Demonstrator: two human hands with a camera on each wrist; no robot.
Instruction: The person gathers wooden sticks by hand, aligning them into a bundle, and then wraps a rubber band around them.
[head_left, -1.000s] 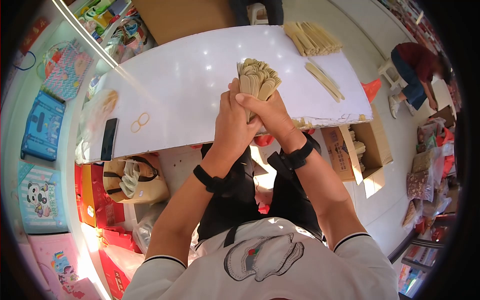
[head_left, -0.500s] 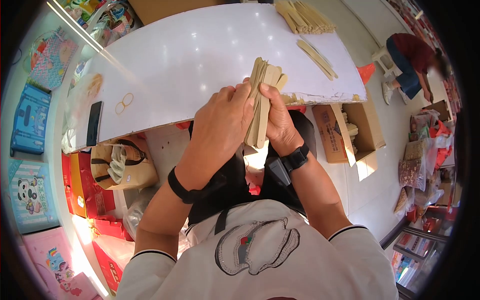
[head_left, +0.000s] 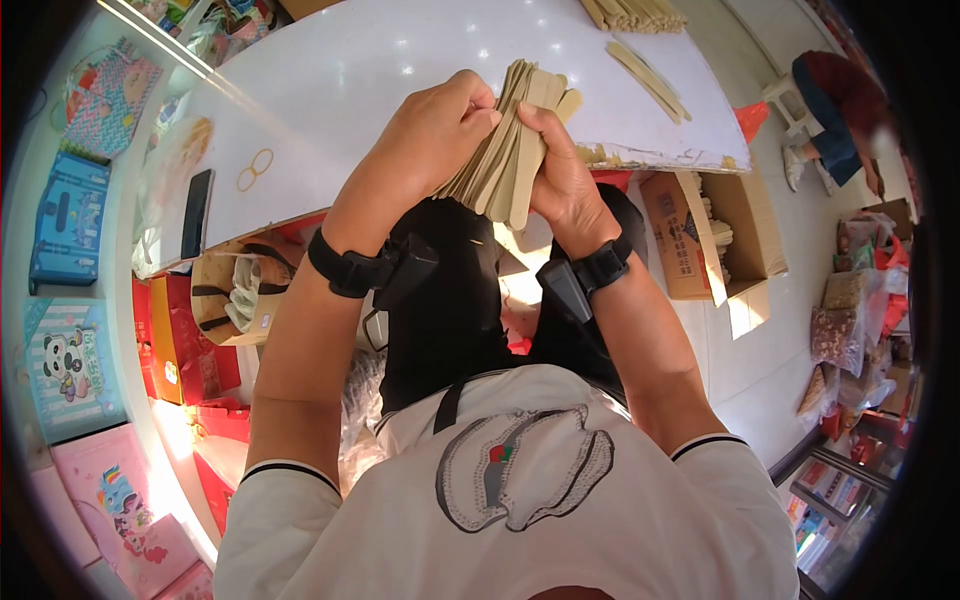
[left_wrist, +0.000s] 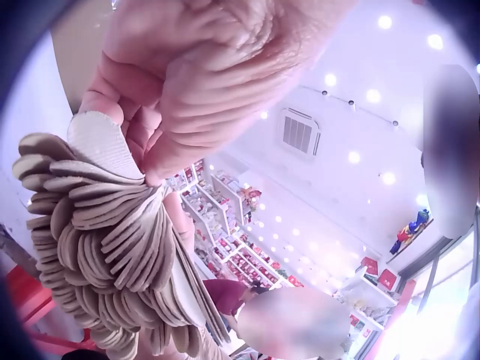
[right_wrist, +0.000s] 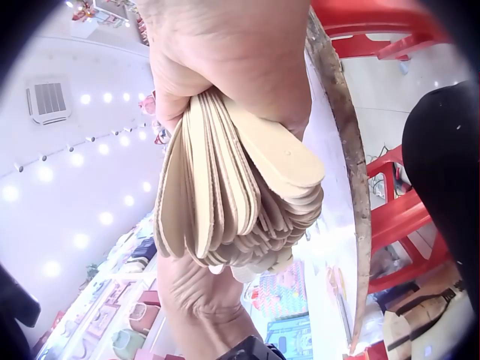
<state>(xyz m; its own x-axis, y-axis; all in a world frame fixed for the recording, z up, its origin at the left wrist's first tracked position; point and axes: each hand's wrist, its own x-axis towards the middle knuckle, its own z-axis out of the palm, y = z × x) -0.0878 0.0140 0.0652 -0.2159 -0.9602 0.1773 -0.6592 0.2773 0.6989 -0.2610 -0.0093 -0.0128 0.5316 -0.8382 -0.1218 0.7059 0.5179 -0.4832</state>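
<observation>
A thick bundle of flat wooden craft sticks (head_left: 512,170) is held upright over the near table edge, its lower ends fanned out. My right hand (head_left: 568,190) grips it from the right, thumb lying across the front sticks. On the other side, my left hand (head_left: 425,135) has its fingers curled and pinches sticks at the bundle's upper left edge. Rounded stick ends (left_wrist: 105,232) spread in layers below the left fingers in the left wrist view. From the right wrist, the sticks (right_wrist: 214,172) splay out of the right palm (right_wrist: 232,52).
On the white table (head_left: 330,110) lie two rubber bands (head_left: 250,178), a phone (head_left: 198,212), a few loose sticks (head_left: 650,82) and a larger stick pile (head_left: 640,14). A cardboard box (head_left: 680,245) of sticks stands below at right. Another person (head_left: 850,110) bends over farther right.
The bundle has turned from ends-up between both hands to broadside, and its sticks have fanned out. My left hand has shifted from around it to its upper left edge.
</observation>
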